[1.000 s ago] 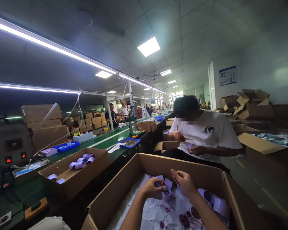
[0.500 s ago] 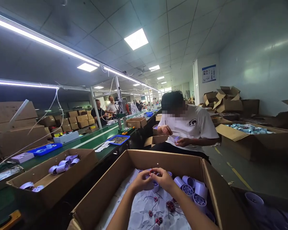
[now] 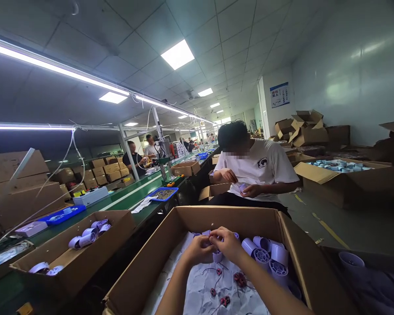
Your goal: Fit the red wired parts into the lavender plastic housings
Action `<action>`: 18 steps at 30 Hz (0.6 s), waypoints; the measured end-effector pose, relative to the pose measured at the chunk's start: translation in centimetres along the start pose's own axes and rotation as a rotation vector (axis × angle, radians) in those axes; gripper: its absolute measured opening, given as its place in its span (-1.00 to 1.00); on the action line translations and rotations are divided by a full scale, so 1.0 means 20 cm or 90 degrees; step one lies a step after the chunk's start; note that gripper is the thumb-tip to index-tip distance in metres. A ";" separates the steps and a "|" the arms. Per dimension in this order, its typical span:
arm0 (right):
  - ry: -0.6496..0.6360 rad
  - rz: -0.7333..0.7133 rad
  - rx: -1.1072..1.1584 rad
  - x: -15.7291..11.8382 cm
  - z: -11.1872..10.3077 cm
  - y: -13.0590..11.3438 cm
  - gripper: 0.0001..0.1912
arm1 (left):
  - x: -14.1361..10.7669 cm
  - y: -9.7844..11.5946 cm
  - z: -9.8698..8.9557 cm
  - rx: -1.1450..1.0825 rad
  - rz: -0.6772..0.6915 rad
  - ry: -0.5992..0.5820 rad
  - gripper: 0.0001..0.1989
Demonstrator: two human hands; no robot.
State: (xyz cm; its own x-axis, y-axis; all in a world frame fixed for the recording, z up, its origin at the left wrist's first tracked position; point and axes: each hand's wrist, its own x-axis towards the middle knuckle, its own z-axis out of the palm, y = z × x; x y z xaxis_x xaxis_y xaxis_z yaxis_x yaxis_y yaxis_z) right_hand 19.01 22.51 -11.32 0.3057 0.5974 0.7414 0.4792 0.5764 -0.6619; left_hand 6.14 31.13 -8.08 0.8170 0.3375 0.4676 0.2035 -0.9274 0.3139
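Hands apart a second ago; now left hand [image 3: 197, 251] and right hand [image 3: 229, 246] meet, both sets of fingers pinching a small red part [image 3: 211, 236], mostly hidden, above a lilac cup [image 3: 217, 257] toward the box's [image 3: 243, 216] far edge. Suggests fine work needing both hands. Counts: four loose clumps [image 3: 225, 301] on the paper [image 3: 197, 291], one perhaps double; piled cups [image 3: 279, 253] along right edge, at least five, overlapping.

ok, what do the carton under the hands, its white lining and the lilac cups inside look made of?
Carton: cardboard, matte brown, straight folded corners. White lining: probably paper, matte and wrinkled; thin film possible. Lilac cups: likely moulded plastic, smooth, slight sheen, spoked ends.
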 end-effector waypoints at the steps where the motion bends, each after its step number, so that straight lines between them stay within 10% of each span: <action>1: 0.000 0.030 0.000 0.00 0.00 0.00 -0.68 | 0.00 0.00 0.00 0.012 0.007 0.012 -0.73; 7: -0.043 0.067 0.022 -0.01 0.02 0.01 -0.66 | -0.01 0.02 0.00 0.082 0.038 0.077 -0.73; 18: 0.111 0.122 0.116 0.01 0.03 -0.02 -0.85 | 0.00 -0.04 0.03 0.002 0.038 0.180 -0.43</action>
State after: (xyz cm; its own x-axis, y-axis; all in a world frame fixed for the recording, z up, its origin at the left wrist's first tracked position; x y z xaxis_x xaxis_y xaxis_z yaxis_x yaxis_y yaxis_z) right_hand 18.40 22.64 -11.00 0.5199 0.6094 0.5987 0.2485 0.5626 -0.7885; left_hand 6.40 31.76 -8.78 0.6452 0.3134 0.6968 0.1622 -0.9474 0.2760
